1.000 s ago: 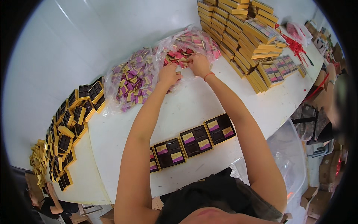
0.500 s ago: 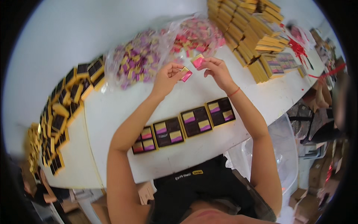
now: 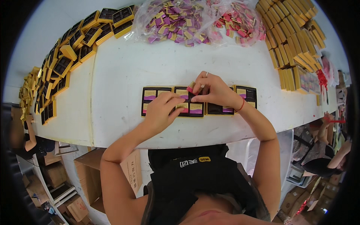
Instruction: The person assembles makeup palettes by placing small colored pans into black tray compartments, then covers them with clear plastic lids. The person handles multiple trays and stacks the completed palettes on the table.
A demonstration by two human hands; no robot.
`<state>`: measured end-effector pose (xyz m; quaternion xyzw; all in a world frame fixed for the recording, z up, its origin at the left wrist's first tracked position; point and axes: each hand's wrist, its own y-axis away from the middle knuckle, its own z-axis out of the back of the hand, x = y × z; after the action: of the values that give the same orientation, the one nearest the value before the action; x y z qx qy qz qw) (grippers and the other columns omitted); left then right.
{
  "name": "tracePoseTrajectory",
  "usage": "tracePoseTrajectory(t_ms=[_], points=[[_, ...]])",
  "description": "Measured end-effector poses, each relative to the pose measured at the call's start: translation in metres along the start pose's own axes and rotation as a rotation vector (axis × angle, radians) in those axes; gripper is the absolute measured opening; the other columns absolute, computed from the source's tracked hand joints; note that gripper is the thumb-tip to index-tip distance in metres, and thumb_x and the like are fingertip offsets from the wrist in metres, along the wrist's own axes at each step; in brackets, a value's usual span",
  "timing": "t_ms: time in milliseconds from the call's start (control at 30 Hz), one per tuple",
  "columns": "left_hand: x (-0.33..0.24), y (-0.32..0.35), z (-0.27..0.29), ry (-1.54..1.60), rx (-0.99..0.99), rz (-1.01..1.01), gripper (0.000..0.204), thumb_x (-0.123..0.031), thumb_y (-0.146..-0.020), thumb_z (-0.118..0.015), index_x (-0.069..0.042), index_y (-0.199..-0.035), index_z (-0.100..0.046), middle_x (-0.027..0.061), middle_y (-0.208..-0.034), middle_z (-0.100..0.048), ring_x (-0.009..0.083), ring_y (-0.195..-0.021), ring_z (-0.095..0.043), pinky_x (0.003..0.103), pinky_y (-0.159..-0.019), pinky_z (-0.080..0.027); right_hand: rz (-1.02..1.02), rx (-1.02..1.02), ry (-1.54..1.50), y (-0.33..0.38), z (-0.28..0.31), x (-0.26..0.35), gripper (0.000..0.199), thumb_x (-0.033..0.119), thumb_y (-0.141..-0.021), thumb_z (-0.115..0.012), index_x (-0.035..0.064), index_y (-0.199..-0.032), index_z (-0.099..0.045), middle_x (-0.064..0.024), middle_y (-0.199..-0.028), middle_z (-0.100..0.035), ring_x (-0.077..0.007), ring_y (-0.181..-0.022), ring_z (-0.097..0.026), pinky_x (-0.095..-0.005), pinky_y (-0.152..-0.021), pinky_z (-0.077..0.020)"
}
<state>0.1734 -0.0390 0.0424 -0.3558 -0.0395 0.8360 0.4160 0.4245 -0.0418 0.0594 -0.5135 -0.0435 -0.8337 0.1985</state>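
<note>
A row of black-and-gold compartment boxes stands before me, holding small wrapped squares. My left hand [image 3: 161, 112] is over the second box [image 3: 190, 116] from the left, thumb and fingers apart, tips at a pink-and-gold square [image 3: 182, 106] in its lower left compartment. Above the same box's upper right compartment, my right hand [image 3: 217, 90] pinches another pink-and-gold wrapped square [image 3: 192, 87], tilted. The leftmost box [image 3: 142, 99] is partly hidden by my left hand. My right hand covers part of the third box [image 3: 214, 109]. The rightmost box [image 3: 251, 93] shows gold-and-purple squares and dark compartments.
Clear plastic bags of purple-and-gold squares [image 3: 176, 22] and pink-and-gold squares [image 3: 240, 22] lie at the back. Dark-and-gold boxes [image 3: 63, 65] are heaped at left; gold boxes [image 3: 292, 41] are stacked at right. Other people's arms show at both sides.
Both hands have come down from near the bags to the second box. The left hand's pink square now lies in a compartment; the right still holds its square. The view has shifted.
</note>
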Motion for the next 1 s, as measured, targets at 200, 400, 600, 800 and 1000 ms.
tracePoseTrajectory(t_ms=[200, 400, 600, 800, 1000], points=[[-0.003, 0.026, 0.002, -0.231, 0.095, -0.195, 0.055, -0.017, -0.078, -0.076, -0.005, -0.129, -0.059, 0.007, -0.135, -0.057, 0.0274, -0.119, -0.054, 0.043, -0.097, -0.044, -0.037, 0.001, 0.058, 0.011, -0.001, 0.005, 0.01, -0.002, -0.085, -0.066, 0.0038, -0.094, -0.065, -0.0111, -0.086, -0.062, -0.0256, -0.078, -0.062, -0.0338, -0.069, -0.0518], [0.001, 0.03, -0.004, -0.368, 0.069, -0.238, 0.046, -0.015, -0.078, -0.074, -0.005, -0.123, -0.064, 0.0075, -0.133, -0.059, 0.0279, -0.122, -0.054, 0.042, -0.099, -0.043, 0.209, -0.019, 0.332, 0.014, -0.005, -0.002, 0.02, -0.004, -0.083, -0.064, 0.0027, -0.101, -0.067, -0.0104, -0.09, -0.063, -0.0295, -0.086, -0.061, -0.0368, -0.076, -0.051], [-0.013, 0.016, 0.003, -0.291, 0.094, -0.241, 0.037, -0.022, -0.079, -0.074, -0.002, -0.109, -0.068, 0.0091, -0.122, -0.064, 0.0271, -0.114, -0.057, 0.043, -0.099, -0.044, 0.292, 0.102, 0.638, 0.035, -0.007, 0.005, 0.029, 0.003, -0.074, -0.069, 0.0062, -0.103, -0.071, -0.0036, -0.097, -0.062, -0.022, -0.098, -0.057, -0.0374, -0.084, -0.0454], [-0.018, -0.101, -0.008, 0.025, 0.002, -0.294, 0.025, -0.015, -0.081, -0.074, -0.005, -0.103, -0.068, 0.011, -0.108, -0.068, 0.0318, -0.096, -0.064, 0.041, -0.083, -0.051, 0.122, -0.389, 0.309, -0.01, 0.095, -0.03, 0.021, 0.008, -0.086, -0.064, 0.0087, -0.104, -0.073, -0.0113, -0.092, -0.071, -0.0294, -0.088, -0.066, -0.0423, -0.082, -0.0505], [0.042, -0.327, -0.108, -0.358, 0.176, -0.071, 0.022, -0.016, -0.087, -0.065, -0.005, -0.106, -0.068, 0.0153, -0.106, -0.069, 0.0332, -0.101, -0.065, 0.044, -0.082, -0.052, -0.257, -0.621, 0.726, -0.077, 0.184, -0.159, 0.036, 0.019, -0.081, -0.069, 0.0043, -0.114, -0.068, -0.0202, -0.1, -0.07, -0.0375, -0.094, -0.067, -0.0464, -0.083, -0.0532]])
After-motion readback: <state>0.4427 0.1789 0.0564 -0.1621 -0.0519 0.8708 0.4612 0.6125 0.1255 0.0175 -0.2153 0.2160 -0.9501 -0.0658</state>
